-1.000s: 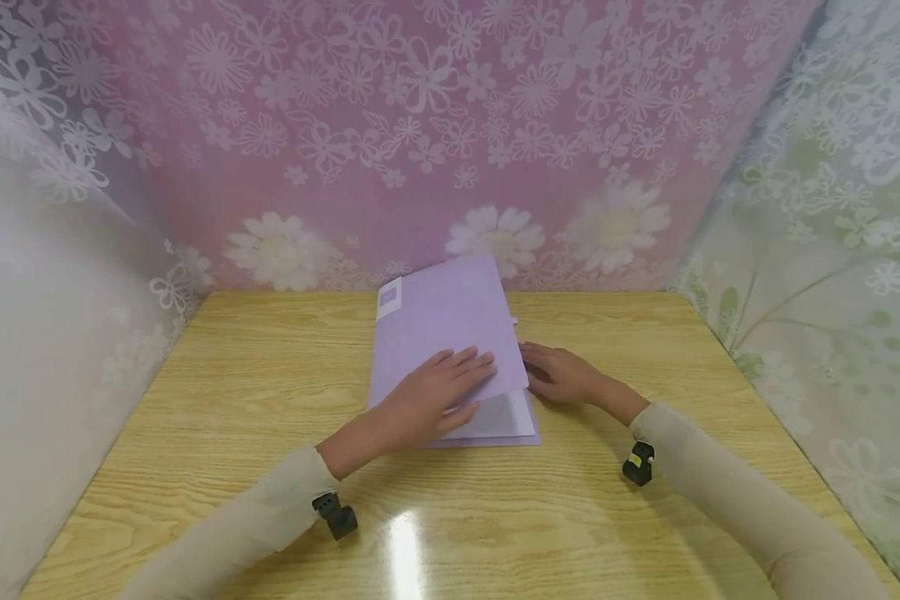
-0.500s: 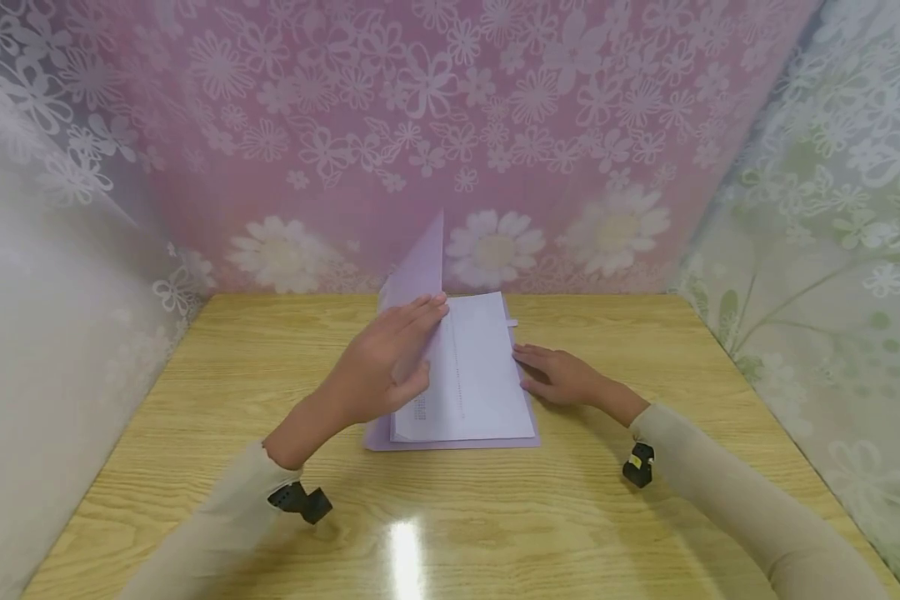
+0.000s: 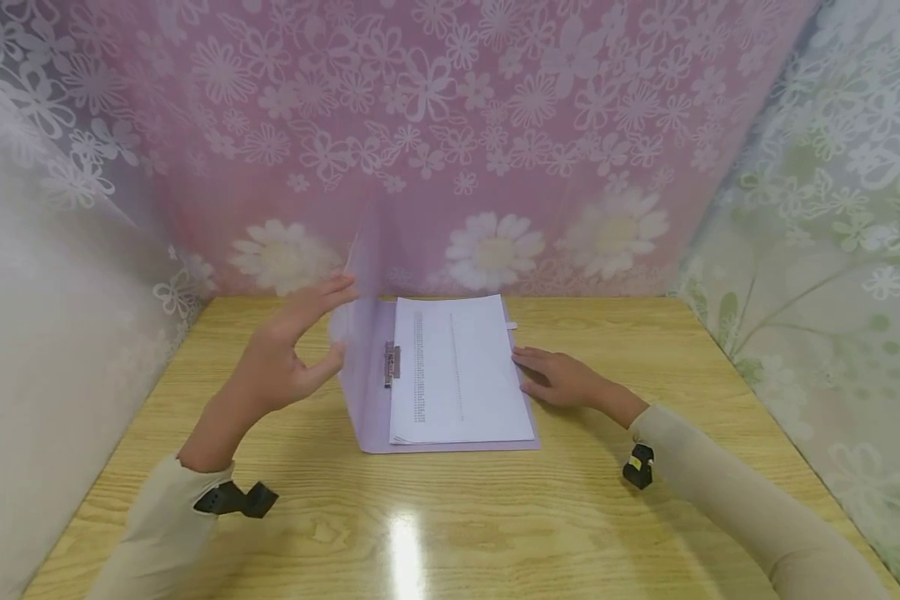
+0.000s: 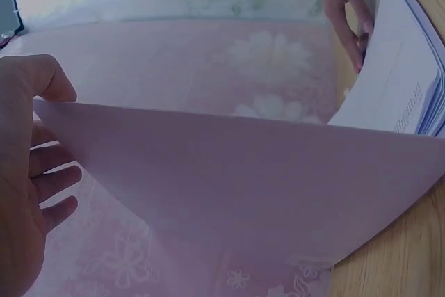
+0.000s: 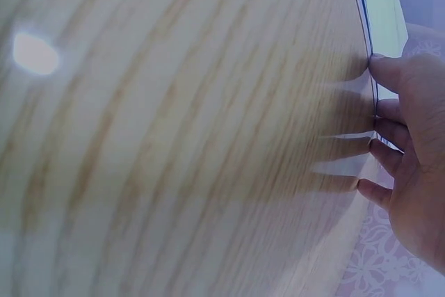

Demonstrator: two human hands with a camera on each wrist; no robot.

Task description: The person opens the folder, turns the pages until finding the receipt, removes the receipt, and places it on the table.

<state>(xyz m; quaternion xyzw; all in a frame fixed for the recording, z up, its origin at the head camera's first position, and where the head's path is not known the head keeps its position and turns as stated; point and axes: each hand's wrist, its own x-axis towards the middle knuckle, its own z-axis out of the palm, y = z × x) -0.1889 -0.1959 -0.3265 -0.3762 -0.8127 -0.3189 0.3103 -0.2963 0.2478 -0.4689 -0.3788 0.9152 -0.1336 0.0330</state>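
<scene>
Folder [image 3: 377, 417], pale purple, rectangular and made of what looks like thin plastic or stiff card, lies on the glossy yellow wood-grained tabletop [image 3: 465, 533], its far end near the pink floral backdrop [image 3: 420, 125]; its smooth purple front cover [image 4: 264, 193] stands steeply tilted along the left side, while the base lies flat under a stack of white printed paper pages [image 3: 487, 375]; a small silver-coloured metal clip [image 3: 391, 365] sits at the left margin of those pages, and a short whitish tab [image 3: 512, 326] juts from the right edge (what it is for, I cannot tell).

The left hand [image 3: 273, 362] is spread wide, thumb and fingers well apart, and touches the free edge of the cover near its corner; the left wrist view shows the thumb by the corner and the fingers just beyond the edge, though whether there is any real pinch is hard to make out; the right hand [image 3: 566, 379] grips nothing, its slightly bent fingers resting at the right edge of the base.

The step in hand, as I judge it, is opening the cover, with the right hand as a steadying stop; the next move would call for the left hand to guide the cover down to the left until it lies flat, with light pressure at the right so that the base does not slide or lift.
</scene>
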